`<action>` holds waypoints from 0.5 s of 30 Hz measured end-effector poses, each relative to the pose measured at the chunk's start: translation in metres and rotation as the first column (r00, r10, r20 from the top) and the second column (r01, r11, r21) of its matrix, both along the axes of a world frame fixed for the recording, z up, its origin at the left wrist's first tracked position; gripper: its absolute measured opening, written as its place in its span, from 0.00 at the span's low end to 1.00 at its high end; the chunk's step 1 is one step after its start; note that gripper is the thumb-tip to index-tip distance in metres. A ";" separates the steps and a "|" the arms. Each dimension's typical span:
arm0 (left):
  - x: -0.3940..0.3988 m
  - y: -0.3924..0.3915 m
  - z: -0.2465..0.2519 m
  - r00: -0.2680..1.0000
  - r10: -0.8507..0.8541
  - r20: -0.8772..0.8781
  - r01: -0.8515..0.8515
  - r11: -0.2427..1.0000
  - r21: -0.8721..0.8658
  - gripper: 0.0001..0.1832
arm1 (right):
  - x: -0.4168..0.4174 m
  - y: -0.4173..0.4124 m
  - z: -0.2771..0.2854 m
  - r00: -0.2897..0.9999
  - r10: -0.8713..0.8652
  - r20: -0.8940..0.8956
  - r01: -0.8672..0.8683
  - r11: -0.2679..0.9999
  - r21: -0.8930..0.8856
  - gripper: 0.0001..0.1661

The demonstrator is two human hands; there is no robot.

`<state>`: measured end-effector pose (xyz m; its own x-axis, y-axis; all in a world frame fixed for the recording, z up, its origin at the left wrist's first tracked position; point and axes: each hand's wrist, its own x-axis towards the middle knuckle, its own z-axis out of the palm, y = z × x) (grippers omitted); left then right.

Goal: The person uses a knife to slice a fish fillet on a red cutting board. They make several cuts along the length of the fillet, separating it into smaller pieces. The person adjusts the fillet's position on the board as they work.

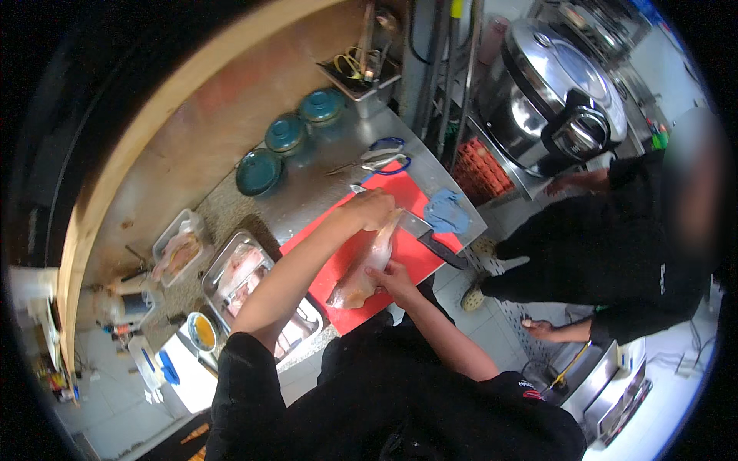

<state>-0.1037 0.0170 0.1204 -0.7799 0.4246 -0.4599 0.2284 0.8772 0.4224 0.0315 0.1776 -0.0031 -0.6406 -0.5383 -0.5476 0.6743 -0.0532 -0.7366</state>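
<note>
A long pale piece of fish (369,262) lies lengthwise over a red cutting board (323,253), its narrow end pointing away from me. My right hand (395,282) grips its side near the wider end, thumb on top. Curled fingers of my left hand (373,210) are at the narrow end. A small shiny tip sticks out behind that hand; what it is and whether the fingers hold it is hidden. Just right of the fish rests a kitchen knife (441,249), its black handle reaching over the board's edge.
Blue-handled scissors (386,154) and a blue cloth (447,211) lie by the board. Lidded green pots (285,133) line the back. To the left are a metal tray (311,317) of fish, a plastic tub (184,248) and a bowl (203,331). A co-worker (611,242) stands right.
</note>
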 end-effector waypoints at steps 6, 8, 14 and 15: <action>-0.010 0.009 -0.063 0.998 -0.060 -0.024 0.062 0.997 0.056 0.11 | 0.006 0.028 0.008 0.986 0.033 -0.164 0.028 0.936 0.352 0.21; -0.005 0.000 -0.068 0.997 -0.052 -0.057 0.058 0.994 0.091 0.09 | 0.009 0.038 0.029 0.874 0.204 -0.440 0.140 0.763 0.631 0.21; 0.011 -0.007 -0.053 0.959 0.035 -0.280 -0.011 0.996 0.088 0.08 | -0.041 0.065 0.076 0.310 0.555 -0.772 0.634 0.485 0.603 0.31; 0.014 -0.004 -0.047 0.914 0.139 -0.382 -0.058 0.975 0.216 0.08 | -0.050 0.072 0.070 0.354 0.603 -0.715 0.572 0.466 0.676 0.31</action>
